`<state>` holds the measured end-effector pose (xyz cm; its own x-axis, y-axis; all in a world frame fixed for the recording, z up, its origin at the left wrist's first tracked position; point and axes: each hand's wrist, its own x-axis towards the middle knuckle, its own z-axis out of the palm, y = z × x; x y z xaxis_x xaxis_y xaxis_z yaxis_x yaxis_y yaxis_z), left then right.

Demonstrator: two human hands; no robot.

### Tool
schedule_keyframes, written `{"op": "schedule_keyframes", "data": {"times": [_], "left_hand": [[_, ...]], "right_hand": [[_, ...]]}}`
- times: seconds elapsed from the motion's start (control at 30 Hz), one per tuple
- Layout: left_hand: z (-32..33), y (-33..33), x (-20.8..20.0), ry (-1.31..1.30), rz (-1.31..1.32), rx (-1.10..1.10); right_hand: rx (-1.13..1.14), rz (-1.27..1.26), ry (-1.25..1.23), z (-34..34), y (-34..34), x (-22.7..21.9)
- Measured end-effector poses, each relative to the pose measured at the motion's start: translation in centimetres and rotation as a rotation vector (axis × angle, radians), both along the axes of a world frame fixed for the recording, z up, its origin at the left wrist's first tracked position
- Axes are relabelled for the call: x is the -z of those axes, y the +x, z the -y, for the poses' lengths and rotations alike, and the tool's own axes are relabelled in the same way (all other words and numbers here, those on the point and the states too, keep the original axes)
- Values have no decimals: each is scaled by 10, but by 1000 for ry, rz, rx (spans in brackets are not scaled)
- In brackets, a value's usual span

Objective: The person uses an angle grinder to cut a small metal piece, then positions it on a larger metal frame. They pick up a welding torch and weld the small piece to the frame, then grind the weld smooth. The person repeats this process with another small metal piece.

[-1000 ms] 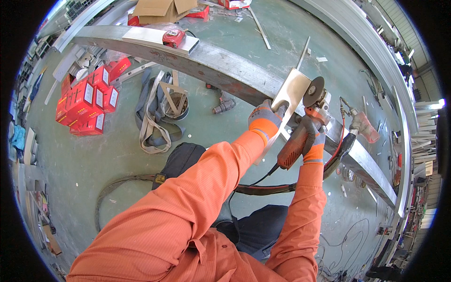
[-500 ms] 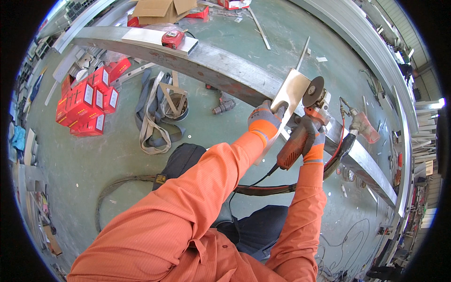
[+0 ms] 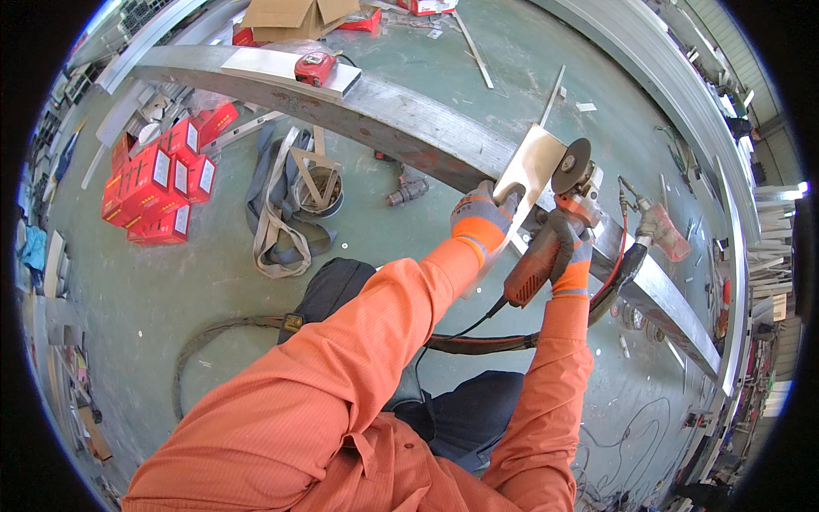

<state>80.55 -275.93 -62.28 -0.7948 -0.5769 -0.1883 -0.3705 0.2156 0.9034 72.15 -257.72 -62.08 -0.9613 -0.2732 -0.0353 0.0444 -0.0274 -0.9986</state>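
My left hand [image 3: 480, 217], in a grey and orange glove, is closed on the edge of a shiny bent metal sheet [image 3: 535, 160], which stands tilted over a long metal beam [image 3: 426, 132]. An angle grinder [image 3: 531, 271] with an orange-red body is in my right hand [image 3: 569, 247], its fingers wrapped round the housing. The grinder's dark disc [image 3: 571, 166] lies close beside the sheet's right edge; whether they touch I cannot tell. From the grinder's lower end a black cord runs down toward my knees.
On the beam's left part rests a red tape measure [image 3: 315, 68] upon a flat metal strip. Red boxes [image 3: 145, 183], grey straps [image 3: 277, 222], a bucket [image 3: 322, 194] and a drill [image 3: 408, 186] lie on the floor beyond. Right of the grinder, a hosed tool [image 3: 662, 232] sits by the beam.
The grinder and my right hand have shifted very slightly to the right. My left hand keeps its grip on the metal sheet.
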Motion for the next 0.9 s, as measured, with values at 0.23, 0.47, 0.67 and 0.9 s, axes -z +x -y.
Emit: {"op": "schedule_keyframes", "data": {"times": [0.23, 0.47, 0.67, 0.9], "left_hand": [[-2, -2, 0, 11, -19, 14], [-2, -4, 8, -13, -24, -14], [-4, -2, 6, -7, -59, -23], [-2, -6, 11, -12, -42, -23]], "right_hand": [[-50, -77, 64, -15, -15, 16], [-32, 16, 12, -6, -6, 6], [-28, -39, 69, -4, 0, -2], [12, 37, 20, 3, 5, -7]]}}
